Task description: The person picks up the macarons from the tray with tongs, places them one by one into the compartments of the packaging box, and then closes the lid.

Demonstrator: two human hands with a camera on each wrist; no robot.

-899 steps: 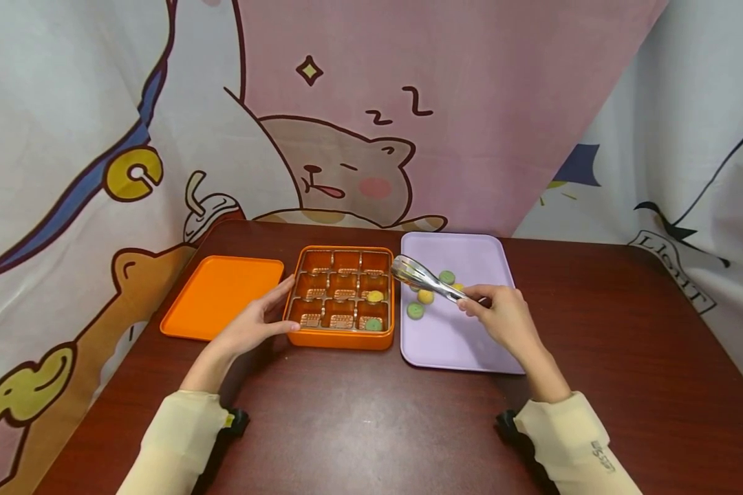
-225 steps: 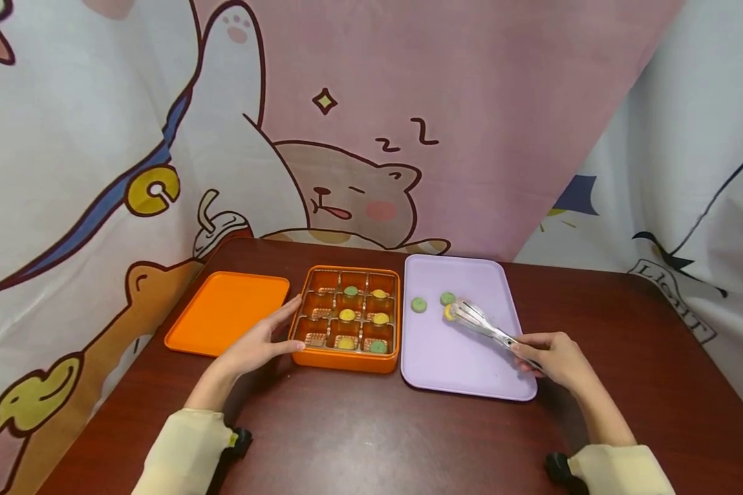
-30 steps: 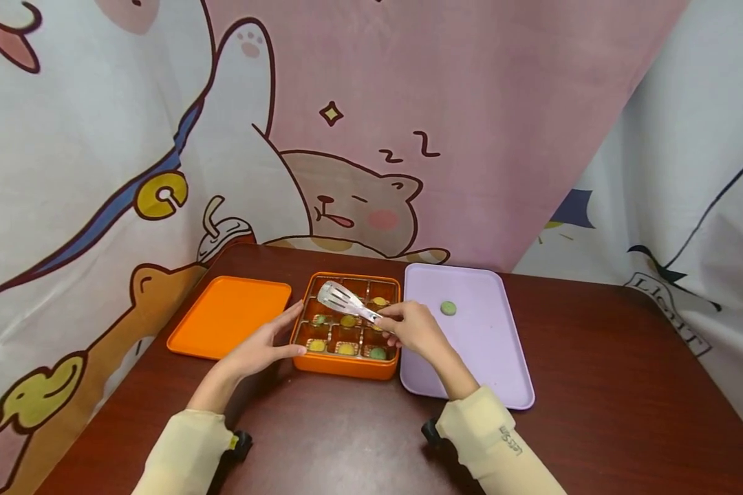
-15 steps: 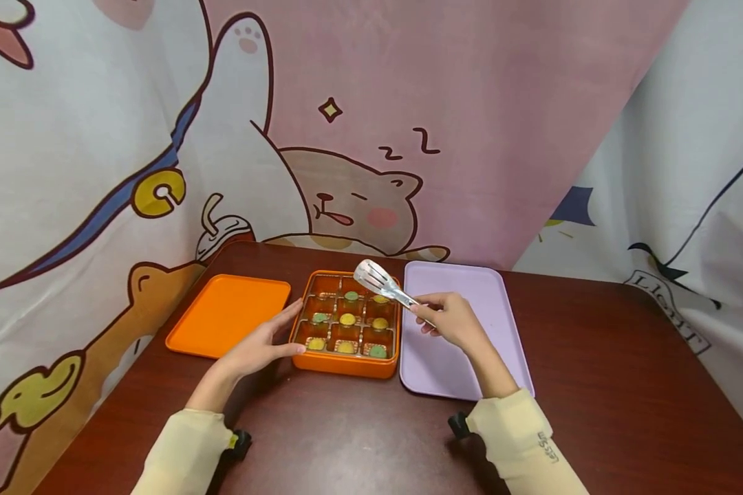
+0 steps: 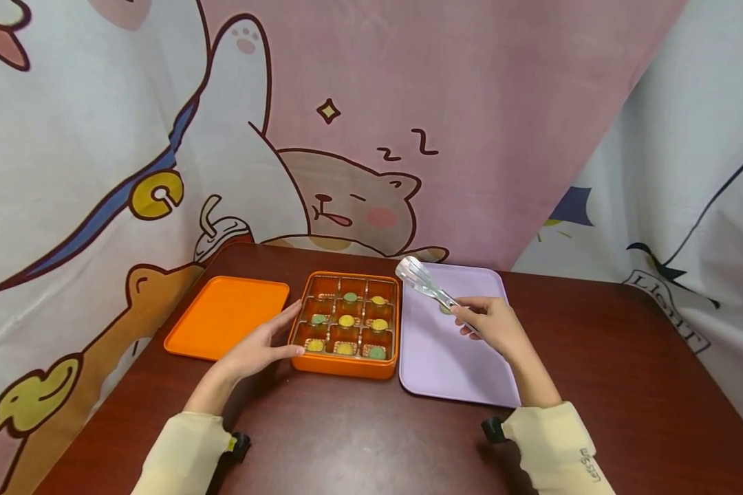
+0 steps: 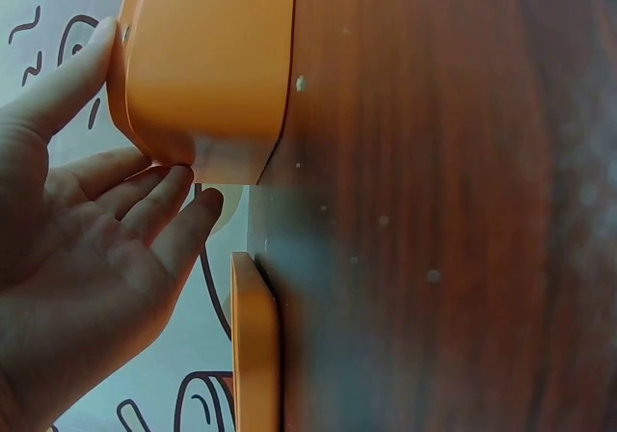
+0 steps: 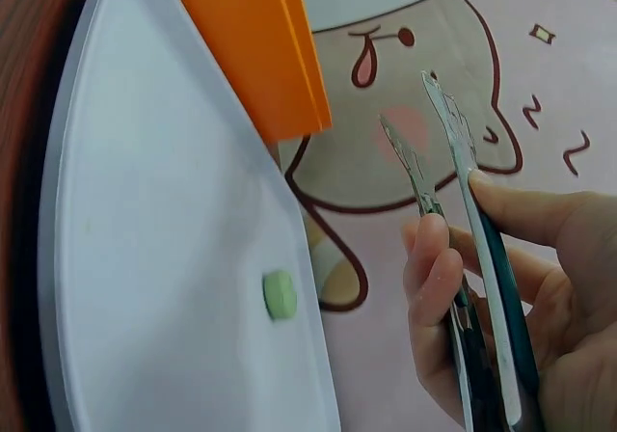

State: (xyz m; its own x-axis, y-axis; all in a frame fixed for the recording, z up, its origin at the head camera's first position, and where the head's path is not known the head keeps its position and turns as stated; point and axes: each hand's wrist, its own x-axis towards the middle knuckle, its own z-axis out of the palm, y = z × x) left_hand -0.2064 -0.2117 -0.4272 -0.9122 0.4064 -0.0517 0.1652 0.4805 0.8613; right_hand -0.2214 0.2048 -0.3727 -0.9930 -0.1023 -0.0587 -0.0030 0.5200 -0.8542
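Observation:
My right hand (image 5: 492, 323) holds metal tongs (image 5: 424, 280) above the lilac tray (image 5: 452, 371); in the right wrist view the tongs' arms stand apart with nothing between the tips. One small green round piece (image 7: 280, 295) lies on the tray, partly hidden by tongs and hand in the head view. My left hand (image 5: 260, 347) rests against the left side of an orange box (image 5: 347, 366), thumb at the front corner and fingers straight along the wall. Inside, a clear divided insert bears yellow pieces (image 5: 347, 321) and green pieces (image 5: 377, 353), one per filled compartment; the back left compartment (image 5: 325, 284) holds none.
An orange lid (image 5: 225, 316) lies flat left of the box, just beyond my left hand. The tray stands close along the box's right side. A printed curtain (image 5: 470, 137) hangs behind the dark wooden table (image 5: 359, 440).
Over the last second the tongs swung right, from above the box to above the tray. Since 30 seconds ago, several pieces have passed from tray to box. My left hand has stayed at the box.

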